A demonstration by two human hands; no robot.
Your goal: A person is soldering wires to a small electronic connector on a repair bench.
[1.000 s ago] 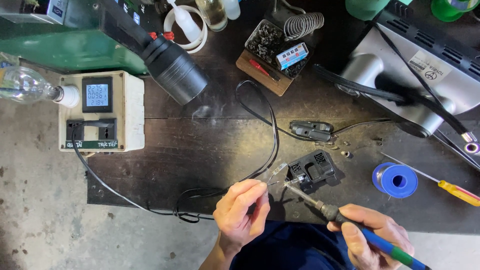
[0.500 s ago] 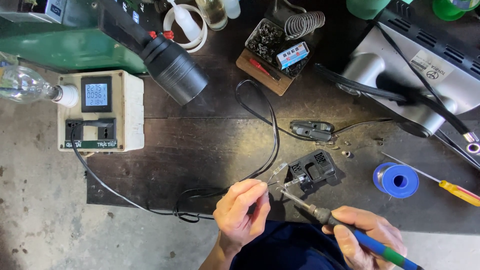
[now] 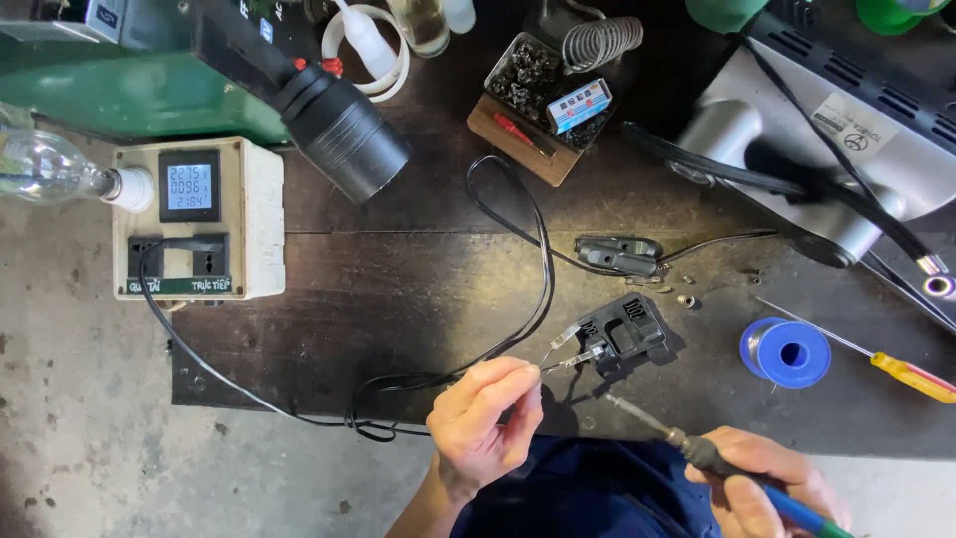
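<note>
My left hand (image 3: 488, 413) pinches a thin wire end (image 3: 570, 356) whose clear-sleeved tip reaches a small black plastic part (image 3: 627, 334) lying on the dark bench. My right hand (image 3: 762, 488) grips a soldering iron (image 3: 687, 453) by its blue and green handle. The iron's metal tip points up-left and sits a little below the black part, apart from it.
A black cable (image 3: 518, 269) loops from a beige meter box with sockets (image 3: 196, 219). A blue solder spool (image 3: 786, 353) and a yellow-handled screwdriver (image 3: 896, 369) lie right. Another black clip (image 3: 617, 253), small screws (image 3: 685, 299), a parts tray (image 3: 543, 95), a black cylinder (image 3: 344, 139) and a grey housing (image 3: 836, 139) lie behind.
The soldering iron tip has pulled back from the black part toward me. My left hand stays pinched on the wire.
</note>
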